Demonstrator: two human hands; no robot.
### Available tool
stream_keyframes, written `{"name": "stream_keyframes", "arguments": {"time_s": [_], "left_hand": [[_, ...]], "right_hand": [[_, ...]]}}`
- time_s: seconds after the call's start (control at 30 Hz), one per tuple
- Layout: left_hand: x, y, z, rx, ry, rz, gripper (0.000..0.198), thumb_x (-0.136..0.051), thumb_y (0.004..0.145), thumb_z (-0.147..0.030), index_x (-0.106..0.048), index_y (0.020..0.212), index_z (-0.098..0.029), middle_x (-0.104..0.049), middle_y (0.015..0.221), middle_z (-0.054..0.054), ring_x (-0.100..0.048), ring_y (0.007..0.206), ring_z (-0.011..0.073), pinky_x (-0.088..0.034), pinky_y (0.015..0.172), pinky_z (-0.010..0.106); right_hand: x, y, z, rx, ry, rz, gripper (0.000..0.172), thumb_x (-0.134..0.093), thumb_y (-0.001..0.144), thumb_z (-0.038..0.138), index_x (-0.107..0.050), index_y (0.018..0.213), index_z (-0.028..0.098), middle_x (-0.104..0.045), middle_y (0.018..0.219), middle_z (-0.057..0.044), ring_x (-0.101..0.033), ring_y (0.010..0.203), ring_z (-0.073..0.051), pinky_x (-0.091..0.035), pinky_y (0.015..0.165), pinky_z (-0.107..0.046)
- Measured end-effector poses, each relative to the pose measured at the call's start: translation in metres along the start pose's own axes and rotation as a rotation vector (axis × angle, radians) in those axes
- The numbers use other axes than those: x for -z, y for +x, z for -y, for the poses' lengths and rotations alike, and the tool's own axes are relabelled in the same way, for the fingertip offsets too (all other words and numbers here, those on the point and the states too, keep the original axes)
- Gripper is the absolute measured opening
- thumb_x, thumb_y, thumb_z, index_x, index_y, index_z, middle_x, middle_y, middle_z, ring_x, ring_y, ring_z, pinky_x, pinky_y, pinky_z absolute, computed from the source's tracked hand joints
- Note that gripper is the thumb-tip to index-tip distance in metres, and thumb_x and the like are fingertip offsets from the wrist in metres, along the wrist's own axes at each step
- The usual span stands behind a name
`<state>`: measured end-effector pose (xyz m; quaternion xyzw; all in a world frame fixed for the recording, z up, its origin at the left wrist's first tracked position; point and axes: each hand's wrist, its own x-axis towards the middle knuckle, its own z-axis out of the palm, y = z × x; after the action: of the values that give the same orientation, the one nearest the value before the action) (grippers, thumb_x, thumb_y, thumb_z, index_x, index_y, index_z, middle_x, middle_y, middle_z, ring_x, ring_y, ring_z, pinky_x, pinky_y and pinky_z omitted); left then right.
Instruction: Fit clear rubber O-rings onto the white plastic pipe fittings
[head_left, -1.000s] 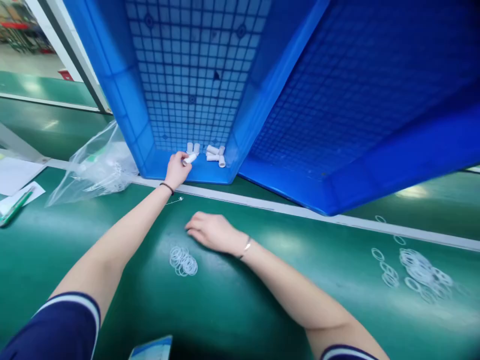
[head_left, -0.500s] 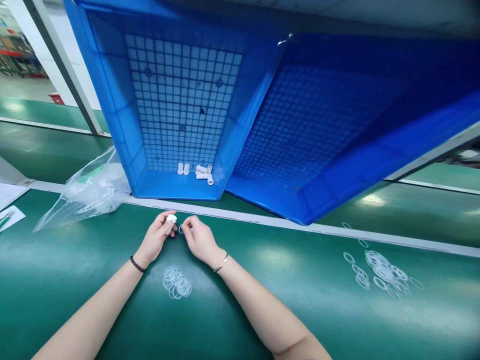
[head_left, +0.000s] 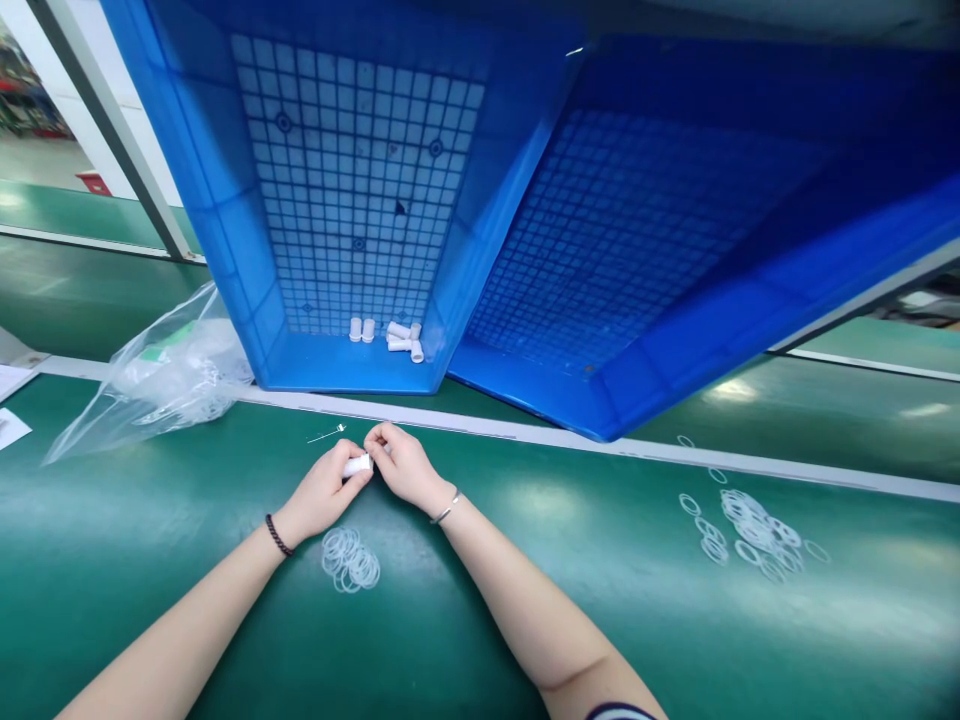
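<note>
My left hand (head_left: 328, 492) is closed around a short white plastic tube (head_left: 356, 466), which lies sideways with its end toward the right. At that end, the pinched fingers of my right hand (head_left: 403, 468) meet the tube. Whatever those fingertips hold is hidden now; a thin translucent ring showed there half a second ago. Just below my hands, a loose pile of clear rings (head_left: 350, 560) rests on the green table (head_left: 450, 640). A thin, wire-like piece with a pale head (head_left: 327, 433) lies beyond my left hand.
Two blue bins (head_left: 352, 376) stand tilted at the back, the left one with several white tubes (head_left: 405, 338) near its front wall. A clear plastic bag (head_left: 172, 385) lies to the left. More rings (head_left: 761, 535) are scattered at the right.
My left hand has turned the white tube from roughly upright to sideways, and the hands have come together at its end. The ring at my right fingertips is no longer visible.
</note>
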<state>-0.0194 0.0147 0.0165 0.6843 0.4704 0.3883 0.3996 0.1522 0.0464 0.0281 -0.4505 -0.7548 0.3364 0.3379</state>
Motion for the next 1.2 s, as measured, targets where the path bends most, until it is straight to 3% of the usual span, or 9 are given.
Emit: {"name": "stream_keyframes", "arguments": {"time_s": [0.07, 0.17, 0.23, 0.33, 0.47, 0.6, 0.8, 1.03, 1.2], "left_hand": [[0.001, -0.002, -0.001, -0.063, -0.033, 0.012, 0.016, -0.065, 0.08, -0.034, -0.06, 0.09, -0.022, -0.063, 0.091, 0.007, -0.057, 0.084, 0.0237, -0.041, 0.079, 0.036], [-0.004, -0.002, -0.001, -0.048, -0.166, -0.169, 0.025, -0.071, 0.075, -0.034, -0.061, 0.094, -0.021, -0.062, 0.096, 0.008, -0.056, 0.093, 0.0253, -0.041, 0.086, 0.037], [-0.011, -0.001, -0.002, 0.017, -0.281, -0.272, 0.03, -0.071, 0.076, -0.036, -0.06, 0.099, -0.021, -0.06, 0.097, 0.007, -0.056, 0.093, 0.0229, -0.042, 0.085, 0.034], [-0.02, 0.002, -0.004, 0.14, -0.56, -0.3, 0.03, -0.066, 0.081, -0.04, -0.057, 0.102, -0.021, -0.057, 0.089, 0.002, -0.054, 0.077, 0.0153, -0.044, 0.07, 0.027], [-0.022, 0.006, -0.005, 0.289, -0.987, -0.3, 0.03, -0.068, 0.08, -0.043, -0.059, 0.094, -0.018, -0.053, 0.079, 0.0, -0.048, 0.065, 0.01, -0.041, 0.056, 0.021], [-0.019, 0.006, -0.005, 0.399, -1.164, -0.233, 0.027, -0.074, 0.076, -0.037, -0.061, 0.085, -0.015, -0.054, 0.074, 0.0, -0.047, 0.06, 0.0083, -0.04, 0.052, 0.02], [-0.02, 0.004, -0.005, 0.352, -1.091, -0.227, 0.029, -0.073, 0.077, -0.039, -0.062, 0.09, -0.016, -0.054, 0.072, 0.0, -0.048, 0.06, 0.0091, -0.041, 0.053, 0.02], [-0.023, 0.002, -0.005, 0.322, -0.911, -0.235, 0.032, -0.069, 0.079, -0.045, -0.058, 0.091, -0.018, -0.052, 0.072, -0.002, -0.046, 0.061, 0.0091, -0.038, 0.056, 0.022], [-0.023, -0.001, -0.004, 0.319, -0.664, -0.115, 0.033, -0.063, 0.082, -0.048, -0.057, 0.091, -0.017, -0.056, 0.075, -0.001, -0.046, 0.063, 0.0104, -0.036, 0.059, 0.024]], "right_hand": [[-0.002, 0.002, -0.002, -0.073, 0.181, 0.034, 0.012, -0.051, 0.087, 0.029, -0.054, 0.081, 0.019, -0.057, 0.075, 0.001, -0.053, 0.07, -0.013, -0.041, 0.067, -0.026], [-0.012, 0.003, -0.002, -0.283, 0.588, 0.118, 0.026, -0.057, 0.083, 0.046, -0.052, 0.081, 0.02, -0.048, 0.061, 0.005, -0.043, 0.051, -0.009, -0.035, 0.049, -0.021], [-0.02, 0.002, -0.001, -0.369, 0.765, 0.105, 0.035, -0.06, 0.079, 0.053, -0.051, 0.084, 0.02, -0.044, 0.057, 0.007, -0.038, 0.045, -0.008, -0.029, 0.042, -0.018], [-0.029, 0.001, 0.0, -0.35, 0.801, 0.012, 0.039, -0.059, 0.079, 0.058, -0.051, 0.086, 0.021, -0.047, 0.061, 0.006, -0.04, 0.047, -0.007, -0.03, 0.042, -0.018], [-0.029, 0.0, -0.005, -0.239, 0.695, 0.019, 0.038, -0.065, 0.077, 0.054, -0.054, 0.089, 0.02, -0.054, 0.068, 0.004, -0.05, 0.056, -0.009, -0.04, 0.052, -0.022], [-0.024, 0.001, -0.01, -0.206, 0.681, 0.023, 0.037, -0.072, 0.072, 0.048, -0.055, 0.088, 0.019, -0.058, 0.073, 0.002, -0.056, 0.064, -0.012, -0.045, 0.061, -0.025], [-0.019, 0.002, -0.006, -0.311, 0.752, 0.06, 0.036, -0.073, 0.071, 0.046, -0.055, 0.084, 0.018, -0.055, 0.065, 0.005, -0.044, 0.049, -0.007, -0.032, 0.047, -0.02], [-0.018, 0.002, -0.004, -0.291, 0.782, 0.072, 0.035, -0.074, 0.07, 0.042, -0.054, 0.086, 0.018, -0.059, 0.066, 0.004, -0.051, 0.052, -0.009, -0.039, 0.052, -0.022], [-0.018, 0.005, -0.002, -0.261, 0.979, -0.278, 0.031, -0.07, 0.075, 0.039, -0.057, 0.096, 0.02, -0.06, 0.08, 0.003, -0.054, 0.063, -0.008, -0.044, 0.06, -0.021]]}}
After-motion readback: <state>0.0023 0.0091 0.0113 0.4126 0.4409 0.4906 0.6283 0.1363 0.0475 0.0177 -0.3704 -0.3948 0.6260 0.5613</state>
